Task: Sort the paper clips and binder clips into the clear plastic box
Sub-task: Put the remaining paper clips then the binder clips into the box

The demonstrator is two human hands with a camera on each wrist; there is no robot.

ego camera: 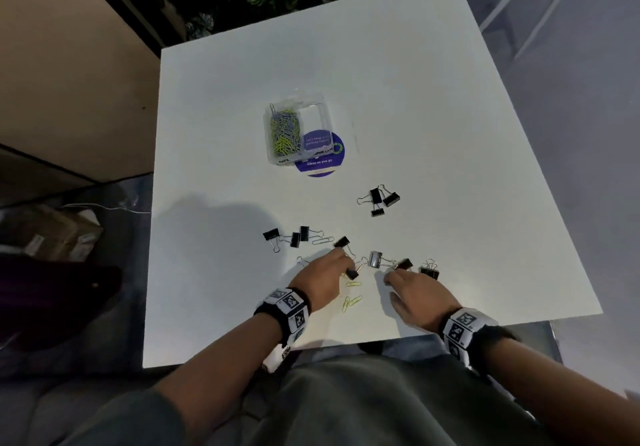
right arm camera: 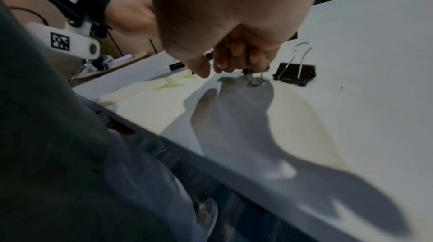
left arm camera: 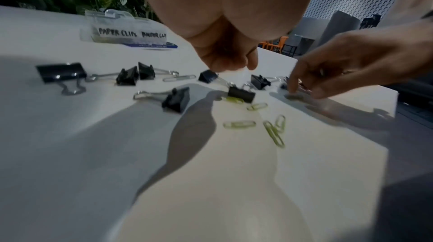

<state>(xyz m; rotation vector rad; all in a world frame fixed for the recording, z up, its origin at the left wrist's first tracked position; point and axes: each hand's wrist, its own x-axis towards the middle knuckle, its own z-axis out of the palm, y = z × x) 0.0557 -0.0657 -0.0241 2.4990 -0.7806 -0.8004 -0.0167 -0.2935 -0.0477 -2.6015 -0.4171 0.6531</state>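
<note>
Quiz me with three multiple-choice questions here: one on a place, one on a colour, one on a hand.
1. The clear box sits: A) partly on a purple disc B) on the floor C) in a lap
2. The loose paper clips nearest the person are: A) red B) yellow-green C) black
3. The right hand: A) lies flat B) holds the box C) pinches a binder clip
Answers: A, the disc shows beneath it; B, their tint is plain; C, its fingers curl round the clip.
</note>
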